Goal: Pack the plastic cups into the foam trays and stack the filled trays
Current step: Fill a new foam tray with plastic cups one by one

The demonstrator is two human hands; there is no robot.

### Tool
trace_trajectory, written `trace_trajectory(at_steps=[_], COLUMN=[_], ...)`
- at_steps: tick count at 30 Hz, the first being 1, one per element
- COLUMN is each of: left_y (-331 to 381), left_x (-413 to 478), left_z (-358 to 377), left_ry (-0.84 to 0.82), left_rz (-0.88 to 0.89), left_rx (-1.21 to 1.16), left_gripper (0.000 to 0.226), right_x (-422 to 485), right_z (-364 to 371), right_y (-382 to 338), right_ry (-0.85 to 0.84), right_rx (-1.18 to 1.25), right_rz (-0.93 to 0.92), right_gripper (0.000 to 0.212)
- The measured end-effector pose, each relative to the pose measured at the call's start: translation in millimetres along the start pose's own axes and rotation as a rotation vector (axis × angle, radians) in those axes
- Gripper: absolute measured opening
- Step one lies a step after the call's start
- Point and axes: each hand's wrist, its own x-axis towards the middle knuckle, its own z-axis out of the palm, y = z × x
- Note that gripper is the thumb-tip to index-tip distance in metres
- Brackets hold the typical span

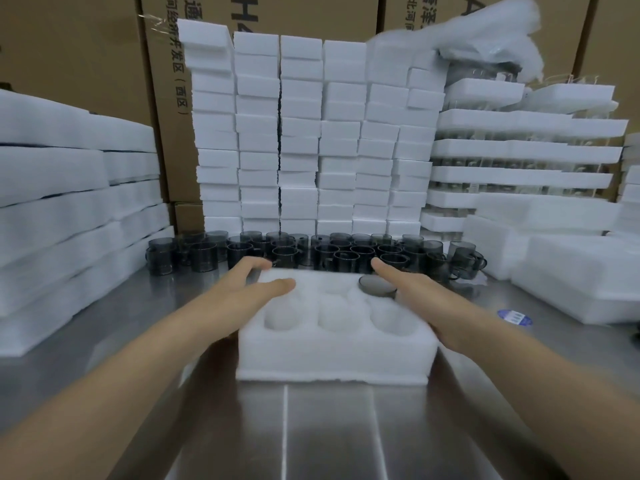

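A white foam tray (pixel 332 358) with round pockets lies on the steel table in front of me. One smoky grey plastic cup (pixel 376 285) sits in its far right pocket; the other pockets I can see hold nothing. My left hand (pixel 252 289) reaches over the tray's far left corner with fingers stretched out. Along the tray's right edge lies my right hand (pixel 415 296), index finger pointing past the seated cup. Several loose grey cups (pixel 287 252) with handles stand in rows just behind the tray.
Tall stacks of foam trays (pixel 301 133) form a wall behind the cups. Filled trays (pixel 519 150) are stacked at the right, foam sheets (pixel 69 202) piled at the left, more foam blocks (pixel 571 271) at the near right. Cardboard boxes stand behind. A blue sticker (pixel 513 317) lies on the table.
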Motion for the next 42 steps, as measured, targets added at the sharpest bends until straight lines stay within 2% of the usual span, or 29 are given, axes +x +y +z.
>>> trace_trajectory(at_steps=[3, 6, 9, 10, 12, 15, 17, 21, 28, 34, 36, 40, 41, 42], left_y=[-10, -20, -32, -35, -38, -39, -37, -33, -31, -32, -32, -32, -32, -32], left_x=[3, 7, 9, 9, 8, 8, 6, 4, 3, 3, 2, 3, 3, 3], left_z=[-1, 0, 1, 1, 2, 3, 5, 7, 7, 6, 6, 6, 6, 5], left_ry=[0.039, 0.163, 0.239, 0.232, 0.231, 0.263, 0.260, 0.259, 0.257, 0.254, 0.254, 0.252, 0.250, 0.249], left_rz=[0.004, 0.024, 0.084, 0.106, 0.136, 0.160, 0.163, 0.163, 0.165, 0.163, 0.167, 0.169, 0.171, 0.174], left_rx=[0.036, -0.010, -0.045, -0.054, -0.057, -0.046, -0.054, -0.060, -0.059, -0.049, -0.051, -0.053, -0.050, -0.051], left_gripper=[0.034, 0.024, 0.016, 0.015, 0.013, 0.010, 0.009, 0.009, 0.011, 0.011, 0.010, 0.010, 0.011, 0.011], right_x=[7, 15, 25, 27, 28, 26, 25, 26, 26, 29, 29, 28, 28, 28], right_z=[-5, -15, -28, -31, -35, -32, -31, -32, -32, -31, -31, -31, -31, -31], right_y=[7, 24, 44, 47, 48, 45, 43, 39, 40, 39, 42, 47, 47, 47], right_ry=[0.229, 0.469, 0.542, 0.553, 0.532, 0.365, 0.286, 0.236, 0.272, 0.250, 0.278, 0.477, 0.512, 0.530], right_rx=[-0.061, -0.166, -0.390, -0.412, -0.412, -0.614, -0.722, -0.752, -0.720, -0.826, -0.787, -0.670, -0.660, -0.648], right_rz=[-0.086, -0.269, -0.268, -0.253, -0.250, -0.245, -0.222, -0.172, -0.178, -0.166, -0.187, -0.317, -0.330, -0.329], right_gripper=[0.051, 0.034, 0.014, 0.012, 0.026, 0.054, 0.063, 0.065, 0.065, 0.068, 0.063, 0.017, 0.009, 0.009])
